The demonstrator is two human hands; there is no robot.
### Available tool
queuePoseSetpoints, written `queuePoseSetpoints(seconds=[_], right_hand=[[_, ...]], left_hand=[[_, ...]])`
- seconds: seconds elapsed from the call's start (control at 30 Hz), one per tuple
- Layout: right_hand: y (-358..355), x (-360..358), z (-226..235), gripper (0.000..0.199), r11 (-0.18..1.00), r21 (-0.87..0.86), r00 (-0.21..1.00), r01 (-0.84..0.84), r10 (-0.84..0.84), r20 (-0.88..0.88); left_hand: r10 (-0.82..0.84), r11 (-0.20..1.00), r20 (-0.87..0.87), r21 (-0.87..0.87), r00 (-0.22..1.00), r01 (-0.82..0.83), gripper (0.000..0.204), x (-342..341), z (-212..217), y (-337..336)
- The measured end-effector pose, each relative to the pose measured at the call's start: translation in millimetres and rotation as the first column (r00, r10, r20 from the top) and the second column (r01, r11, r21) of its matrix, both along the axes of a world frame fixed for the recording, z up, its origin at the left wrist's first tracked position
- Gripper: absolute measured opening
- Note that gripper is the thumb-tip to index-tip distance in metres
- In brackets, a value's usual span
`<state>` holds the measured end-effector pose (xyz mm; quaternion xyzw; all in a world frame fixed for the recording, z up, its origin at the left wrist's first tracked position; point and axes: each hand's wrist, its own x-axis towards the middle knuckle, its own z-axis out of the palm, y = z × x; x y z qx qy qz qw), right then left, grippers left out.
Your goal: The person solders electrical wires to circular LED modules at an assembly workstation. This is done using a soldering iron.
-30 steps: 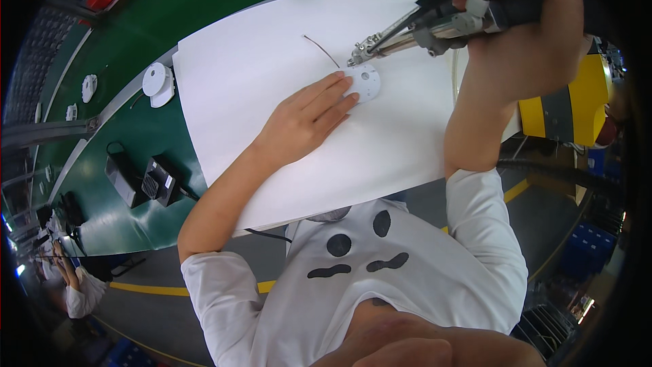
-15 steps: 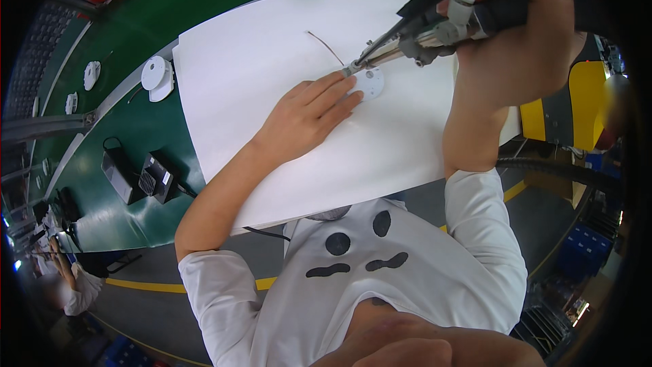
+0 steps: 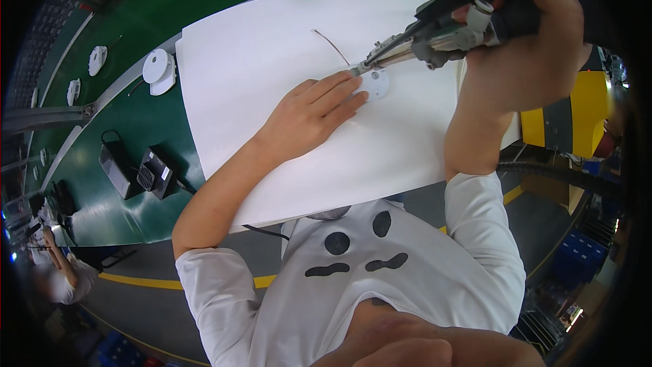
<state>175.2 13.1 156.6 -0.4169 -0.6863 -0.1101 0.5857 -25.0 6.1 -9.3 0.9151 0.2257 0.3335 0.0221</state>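
A white round plastic part (image 3: 377,85) with small holes lies on a white sheet (image 3: 272,47). My left hand (image 3: 302,119) holds it down, its fingers closed together over its left side and partly hiding it. A thin brown wire (image 3: 331,43) runs from beside the fingertips to the far left. Wrapped around a dark-bodied power screwdriver (image 3: 435,44) with a metal nose is my right hand (image 3: 523,61). The tool slants down to the left, and its tip meets the part right by my left fingertips. The exact contact point is hidden.
Left of the sheet sit a white round assembly (image 3: 159,71) and two black box-shaped devices (image 3: 157,171) on the green table (image 3: 115,221). More white parts (image 3: 98,60) lie on the green surface beyond a metal rail. A yellow-and-black machine (image 3: 567,114) stands at right. Another person (image 3: 68,275) is at far left.
The whole view has shifted slightly. Both hands, the screwdriver and the round part keep nearly the same places relative to one another.
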Motion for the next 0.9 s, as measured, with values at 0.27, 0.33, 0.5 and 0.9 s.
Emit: queuePoseSetpoints(seconds=[0.27, 0.33, 0.5, 0.9], right_hand=[[12.0, 0.8, -0.1, 0.035, 0.96, 0.039, 0.937, -0.276, 0.278, -0.212], [7.8, -2.6, 10.9, 0.033, 0.815, -0.063, 0.697, -0.576, 0.45, -0.558], [13.4, -0.3, 3.0, 0.032, 0.925, -0.059, 0.877, -0.375, 0.334, -0.347], [46.9, 66.5, -12.2, 0.023, 0.968, 0.22, 0.986, 0.12, -0.089, -0.144]], left_hand=[[0.012, 1.0, 0.003, 0.009, 1.0, -0.012, 0.035, -0.2, -0.8, -0.2], [0.02, 1.0, 0.002, 0.003, 1.0, -0.02, 0.035, -1.3, -2.2, -0.4], [0.009, 1.0, -0.005, 0.026, 1.0, -0.009, 0.036, -0.7, -0.2, 1.6], [0.021, 0.998, -0.107, -0.056, 0.994, -0.027, 0.04, -7.0, 0.7, 14.8]])
